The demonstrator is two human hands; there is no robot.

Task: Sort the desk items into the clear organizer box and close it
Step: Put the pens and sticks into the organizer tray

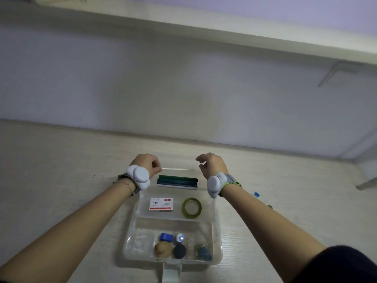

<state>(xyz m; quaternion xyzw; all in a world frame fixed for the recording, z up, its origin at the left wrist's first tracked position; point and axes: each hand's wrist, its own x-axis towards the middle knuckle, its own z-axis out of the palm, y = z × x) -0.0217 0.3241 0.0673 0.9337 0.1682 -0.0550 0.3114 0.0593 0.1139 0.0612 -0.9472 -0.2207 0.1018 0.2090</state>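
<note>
The clear organizer box (217, 223) lies on the desk between my forearms. Its far compartment holds dark green and blue markers (177, 180). The middle one holds a white staple box (161, 204) and a green tape roll (191, 207). The near one holds a blue cap (166, 236), a tan figure (163, 249), a dark ball (179, 251) and blue-green clips (204, 253). My left hand (145, 163) is closed on the thin bright edge of the clear lid (176, 169) behind the box. My right hand (212, 164) hovers at that edge's other end, fingers curled and apart.
A white latch tab (171, 271) sticks out from the box's near side. A small blue item (256, 194) and another tiny object (269, 206) lie on the desk to the right. A wall rises behind the desk, with a shelf (224, 35) overhead.
</note>
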